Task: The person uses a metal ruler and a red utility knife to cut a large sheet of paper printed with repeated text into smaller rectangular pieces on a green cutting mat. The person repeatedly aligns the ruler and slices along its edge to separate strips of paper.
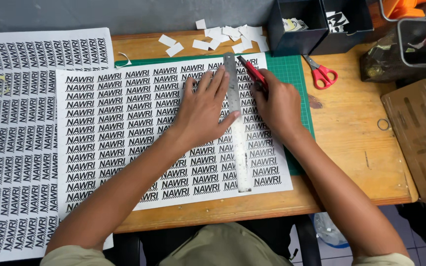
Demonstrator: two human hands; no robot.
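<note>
Pressing flat on the white printed sheet of repeated black label marks (124, 133), the left hand (204, 111) spreads its fingers (218, 79) wide and pins the long steel ruler (236, 123) with the thumb against its left edge. The right hand (278, 106) is closed around a red-handled craft knife (250, 71), its tip set at the ruler's right edge near the sheet's far end. The sheet lies on a green cutting mat (292, 74) on the wooden tabletop (351, 143), with a second printed sheet (11, 148) overlapped at its left. Small white cut slips (223, 37) lie at the far edge beside two dark open boxes (297, 29), and red-handled scissors (321, 73) rest to the right. This looks like the start of a cut along one column; drawing the blade toward the body calls for steady ruler pressure.
</note>
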